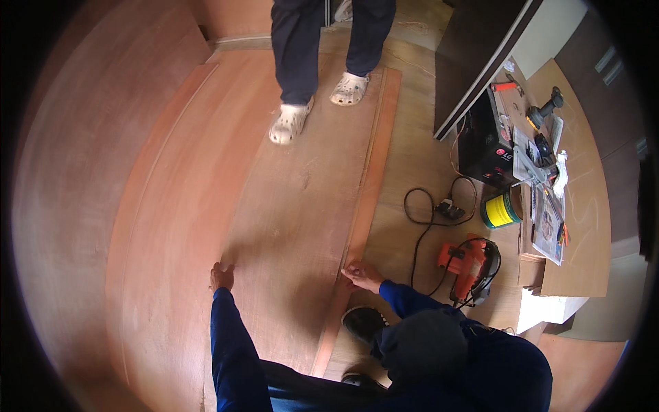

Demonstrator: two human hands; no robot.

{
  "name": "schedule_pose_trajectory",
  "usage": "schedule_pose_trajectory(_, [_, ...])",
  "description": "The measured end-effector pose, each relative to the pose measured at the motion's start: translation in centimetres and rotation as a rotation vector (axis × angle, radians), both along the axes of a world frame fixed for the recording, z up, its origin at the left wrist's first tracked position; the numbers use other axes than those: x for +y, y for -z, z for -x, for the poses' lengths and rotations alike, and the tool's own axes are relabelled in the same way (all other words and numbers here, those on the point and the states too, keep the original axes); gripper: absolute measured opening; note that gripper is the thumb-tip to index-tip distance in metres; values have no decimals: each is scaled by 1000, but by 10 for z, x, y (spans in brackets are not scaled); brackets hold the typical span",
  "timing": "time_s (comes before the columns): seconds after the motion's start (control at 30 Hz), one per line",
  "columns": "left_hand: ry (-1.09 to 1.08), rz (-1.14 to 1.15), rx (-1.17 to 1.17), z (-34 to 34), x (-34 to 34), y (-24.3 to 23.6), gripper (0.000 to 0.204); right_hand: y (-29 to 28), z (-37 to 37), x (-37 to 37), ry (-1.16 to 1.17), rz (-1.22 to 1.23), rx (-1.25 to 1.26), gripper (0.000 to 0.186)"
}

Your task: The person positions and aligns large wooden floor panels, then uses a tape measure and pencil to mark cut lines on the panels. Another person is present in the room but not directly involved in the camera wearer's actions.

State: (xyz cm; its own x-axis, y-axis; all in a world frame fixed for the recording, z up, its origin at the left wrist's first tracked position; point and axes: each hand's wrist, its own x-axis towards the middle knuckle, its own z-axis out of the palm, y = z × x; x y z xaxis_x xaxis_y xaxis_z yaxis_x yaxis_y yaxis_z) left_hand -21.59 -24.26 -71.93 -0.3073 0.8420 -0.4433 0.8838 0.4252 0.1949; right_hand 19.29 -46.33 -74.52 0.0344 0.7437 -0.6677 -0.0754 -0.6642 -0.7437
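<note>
Neither of my hands is in view. Below me a crouching co-worker with blue sleeves and a dark grey head (425, 347) leans over reddish-brown wooden panels (288, 192) lying on the floor. This co-worker's left hand (222, 276) rests on the panel surface, fingers bent. The co-worker's right hand (364, 276) has its fingertips at a narrow wooden strip (367, 172) along the panel's right side. At the top, another person stands on the panels in dark trousers (294, 48) and white clogs (288, 125).
An orange power tool (467, 268), coiled black cable (429, 223), green-and-yellow can (500, 209) and black box (480, 154) sit at the right. A drill (546, 110) and papers lie by cardboard (576, 226). A dark upright panel (473, 48) stands upper right; a wooden panel (62, 206) rises on the left.
</note>
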Motion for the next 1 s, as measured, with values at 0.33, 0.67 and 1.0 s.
schedule_pose_trajectory(0.33, [65, -169, 43, -14, -1, 1, 61, 27, 3, -7, 75, -86, 108, 22])
schedule_pose_trajectory(0.67, [88, -153, 7, -7, 7, 4, 65, 6, 8, 4, 26, -56, 23, 24])
schedule_pose_trajectory(1.0, [193, -263, -81, -10, 44, 17, 56, 7, 6, 6, 50, -34, 46, 24])
